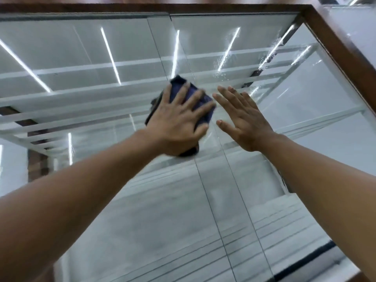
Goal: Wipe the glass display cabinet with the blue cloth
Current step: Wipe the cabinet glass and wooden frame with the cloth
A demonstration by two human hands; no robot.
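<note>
Glass display cabinet (333, 40), part wiped. Left hand (179, 121), fingers spread, pressed blue cloth (179, 80) mid-pane; right hand (244, 121) flat, fingers straight. Droplets (223, 62) upper right not yet wiped.

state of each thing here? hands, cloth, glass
left hand: fingers spread, pressing the cloth flat on the glass
right hand: open, fingers straight, holds nothing, at the glass beside the cloth
cloth: bunched under the left hand, against the glass
glass: droplets unwiped at upper right
</note>
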